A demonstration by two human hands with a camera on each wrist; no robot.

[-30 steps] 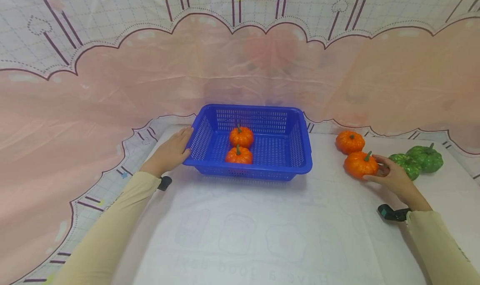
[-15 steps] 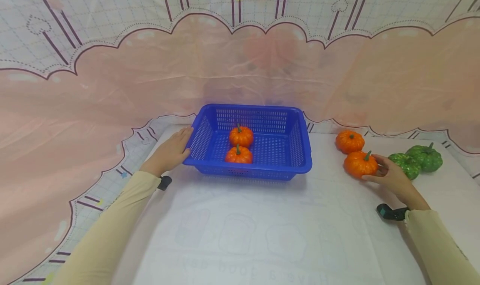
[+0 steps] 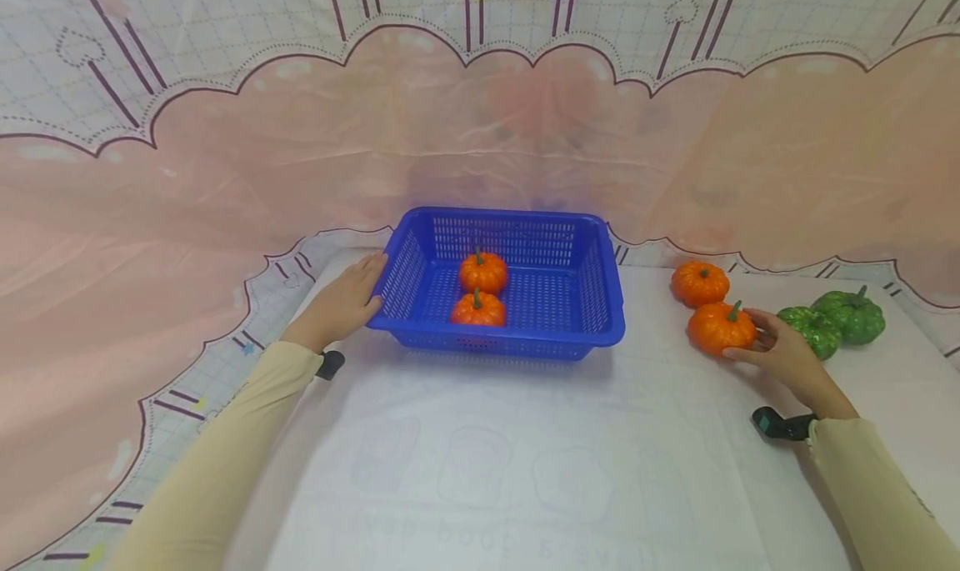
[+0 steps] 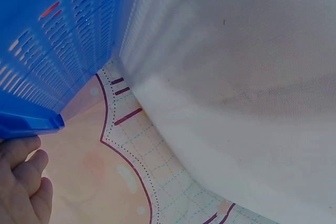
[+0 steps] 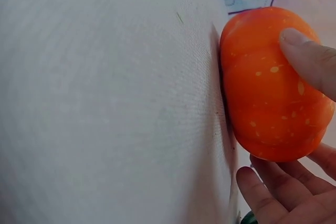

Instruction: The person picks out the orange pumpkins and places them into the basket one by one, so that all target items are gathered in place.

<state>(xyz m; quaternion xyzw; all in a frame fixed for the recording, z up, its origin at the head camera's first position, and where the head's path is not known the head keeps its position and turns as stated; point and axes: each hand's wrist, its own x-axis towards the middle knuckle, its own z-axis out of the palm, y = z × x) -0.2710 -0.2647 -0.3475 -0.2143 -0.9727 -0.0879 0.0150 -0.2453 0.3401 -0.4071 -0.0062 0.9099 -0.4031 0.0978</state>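
While the right hand (image 3: 791, 361) is holding the near orange pumpkin (image 3: 718, 331) between thumb and fingers, parted to about that pumpkin's width, the left hand (image 3: 337, 303) is resting with extended fingers against the left rim of the blue basket (image 3: 498, 338), touching it rather than gripping. In the left wrist view only part of this hand is showing, the lower left corner cutting off the rest. In the right wrist view the thumb's base and the palm are running out of frame, the near orange pumpkin is covering some fingertips, and a dark green scrap at the lower edge is appearing too small to identify. The basket's front wall is concealing the base of the front basket pumpkin (image 3: 480, 311), which is overlapping the rear basket pumpkin (image 3: 483, 272). The right hand is partly masking the front green pumpkin (image 3: 813, 333), beside the rear green pumpkin (image 3: 851, 319). The near orange pumpkin is lying right of the basket, just in front of the far orange pumpkin (image 3: 700, 284); its stem is pointing upward and leaning rightward, while the long axis of its squat body is running roughly parallel to the white cloth (image 3: 465, 471).
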